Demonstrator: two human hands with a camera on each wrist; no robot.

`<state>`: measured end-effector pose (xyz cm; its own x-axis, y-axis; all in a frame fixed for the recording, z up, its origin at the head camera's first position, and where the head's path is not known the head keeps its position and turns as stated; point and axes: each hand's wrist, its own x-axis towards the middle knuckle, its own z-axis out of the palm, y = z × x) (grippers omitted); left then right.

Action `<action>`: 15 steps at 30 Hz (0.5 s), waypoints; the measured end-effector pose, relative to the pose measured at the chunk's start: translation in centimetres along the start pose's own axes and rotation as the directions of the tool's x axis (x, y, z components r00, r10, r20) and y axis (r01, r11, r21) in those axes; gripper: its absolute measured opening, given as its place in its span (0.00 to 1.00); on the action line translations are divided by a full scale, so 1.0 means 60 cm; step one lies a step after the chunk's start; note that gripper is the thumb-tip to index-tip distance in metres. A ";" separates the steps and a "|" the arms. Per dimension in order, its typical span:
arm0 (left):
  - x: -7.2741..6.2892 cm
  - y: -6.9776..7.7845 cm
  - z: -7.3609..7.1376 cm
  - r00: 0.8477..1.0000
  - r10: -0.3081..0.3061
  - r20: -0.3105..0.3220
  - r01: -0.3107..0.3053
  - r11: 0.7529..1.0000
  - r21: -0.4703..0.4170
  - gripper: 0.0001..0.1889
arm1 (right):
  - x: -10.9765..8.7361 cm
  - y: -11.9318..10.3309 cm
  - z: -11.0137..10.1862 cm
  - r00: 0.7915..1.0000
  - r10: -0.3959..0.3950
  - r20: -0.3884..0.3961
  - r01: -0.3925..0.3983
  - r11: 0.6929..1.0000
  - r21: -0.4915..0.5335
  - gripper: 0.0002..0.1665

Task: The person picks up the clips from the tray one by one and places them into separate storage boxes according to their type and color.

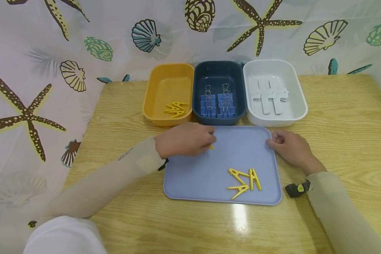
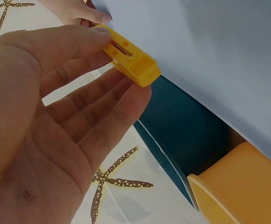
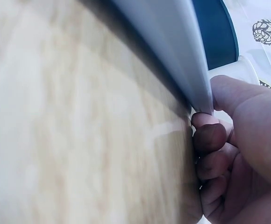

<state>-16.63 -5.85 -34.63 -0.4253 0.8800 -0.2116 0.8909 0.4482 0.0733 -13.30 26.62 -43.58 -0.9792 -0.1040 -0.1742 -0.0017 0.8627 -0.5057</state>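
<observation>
My left hand [image 1: 190, 139] is over the upper left part of the grey-blue tray [image 1: 197, 180]. Between its thumb and fingers it pinches a yellow clothespin [image 2: 133, 58]; in the head view the hand covers most of that clothespin. At the tray's upper right corner, my right hand [image 1: 290, 146] grips the rim with thumb and curled fingers, as the right wrist view also shows. Three more yellow clothespins lie on the tray's lower right part: one at the left [image 1: 236, 176], one upright at the right [image 1: 254, 179] and one below [image 1: 239, 189].
Behind the tray stand a yellow bin [image 1: 169, 84] with several yellow clothespins, a dark blue bin [image 1: 217, 67] with several blue binder clips, and a white bin [image 1: 292, 109] with white clip-like pieces. All rest on a wooden table [image 1: 343, 116] before a patterned cloth [image 1: 177, 38].
</observation>
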 end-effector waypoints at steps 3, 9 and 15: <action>-0.004 -0.004 0.000 1.000 -0.005 -0.020 0.005 1.000 -0.001 0.07 | 0.000 0.000 -0.001 1.000 -0.004 -0.002 0.004 1.000 0.002 0.16; -0.012 -0.014 0.001 0.999 -0.030 -0.041 0.030 1.000 -0.008 0.07 | 0.001 0.001 0.000 1.000 -0.014 -0.012 0.014 1.000 -0.001 0.16; -0.021 -0.023 -0.003 0.998 -0.061 -0.036 0.060 0.998 -0.022 0.06 | 0.001 0.002 0.000 1.000 -0.007 -0.006 0.007 1.000 -0.002 0.16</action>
<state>-17.33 -7.56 -34.27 -0.4841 0.8562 -0.1804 0.8602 0.5035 0.0816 -13.35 26.71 -43.64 -0.9804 -0.1072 -0.1655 -0.0090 0.8629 -0.5053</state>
